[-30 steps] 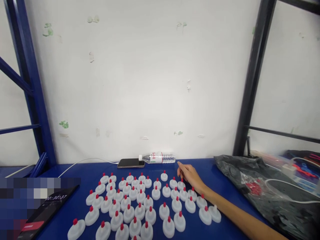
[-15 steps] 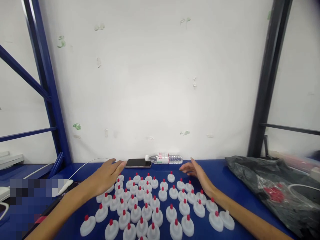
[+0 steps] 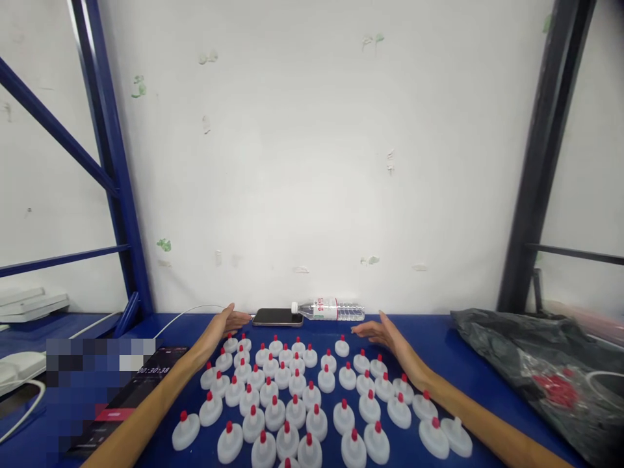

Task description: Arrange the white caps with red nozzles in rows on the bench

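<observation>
Several white bottle caps with red tips [image 3: 297, 396] stand crowded together on the blue table [image 3: 429, 338]. My left hand [image 3: 221, 325] rests at the far left edge of the group, fingers spread and curved inward, holding nothing. My right hand [image 3: 385, 335] lies at the far right edge of the group, fingers apart and pointing left, also holding nothing. Both forearms run along the outer sides of the caps, so my arms bracket the cluster. One cap [image 3: 457, 435] at the near right has no red tip.
A phone [image 3: 271, 316] on a white cable and a lying water bottle [image 3: 331, 311] sit by the wall. A black plastic bag [image 3: 536, 370] with red parts lies at the right. A dark tablet [image 3: 131, 396] showing a timer lies at the left. Blue and black rack posts flank the table.
My left arm came into view and reached to the far left side of the caps. My right hand shifted to the far right side. The camera view turned slightly left.
</observation>
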Action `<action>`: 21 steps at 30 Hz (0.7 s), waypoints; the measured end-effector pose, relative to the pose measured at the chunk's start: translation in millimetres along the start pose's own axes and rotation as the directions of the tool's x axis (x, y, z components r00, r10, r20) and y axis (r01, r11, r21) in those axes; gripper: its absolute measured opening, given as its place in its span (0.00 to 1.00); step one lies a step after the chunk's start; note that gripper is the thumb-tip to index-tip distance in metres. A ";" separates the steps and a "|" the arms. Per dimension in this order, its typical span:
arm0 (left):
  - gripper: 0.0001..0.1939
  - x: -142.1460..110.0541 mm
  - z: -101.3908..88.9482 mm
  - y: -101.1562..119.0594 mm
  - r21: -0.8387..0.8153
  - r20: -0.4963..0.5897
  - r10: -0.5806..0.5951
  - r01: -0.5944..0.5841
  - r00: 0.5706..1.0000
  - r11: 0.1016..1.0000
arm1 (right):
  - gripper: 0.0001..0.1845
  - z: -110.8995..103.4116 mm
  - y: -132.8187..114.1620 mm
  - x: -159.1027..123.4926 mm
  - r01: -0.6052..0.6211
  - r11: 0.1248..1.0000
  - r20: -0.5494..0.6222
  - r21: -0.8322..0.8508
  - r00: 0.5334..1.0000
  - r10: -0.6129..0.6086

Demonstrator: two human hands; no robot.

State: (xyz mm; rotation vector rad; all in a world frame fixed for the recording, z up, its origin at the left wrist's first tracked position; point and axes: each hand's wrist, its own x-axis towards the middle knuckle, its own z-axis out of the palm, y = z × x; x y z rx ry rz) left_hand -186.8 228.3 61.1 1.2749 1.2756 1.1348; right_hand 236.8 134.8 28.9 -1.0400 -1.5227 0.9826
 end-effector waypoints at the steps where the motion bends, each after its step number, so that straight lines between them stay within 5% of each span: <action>1: 0.25 -2.5 2.0 -0.9 -0.061 -0.002 0.013 -0.013 1.000 0.998 | 0.42 0.2 0.6 0.4 -0.003 1.000 0.005 -0.002 1.000 0.003; 11: 0.26 -21.8 53.9 -9.0 -0.438 0.011 0.065 -0.054 0.998 0.897 | 0.46 3.5 -4.4 -0.7 0.002 0.998 0.023 -0.062 1.000 0.000; 18: 0.24 -25.3 56.4 -8.3 -0.409 0.012 0.110 -0.095 0.994 0.907 | 0.47 6.7 -1.7 -3.0 0.039 0.976 0.051 -0.216 0.998 -0.028; 21: 0.24 -25.4 57.4 -9.5 -0.314 0.022 0.158 -0.143 0.987 0.939 | 0.38 9.2 -3.0 -3.1 0.085 0.942 0.082 -0.323 0.995 -0.062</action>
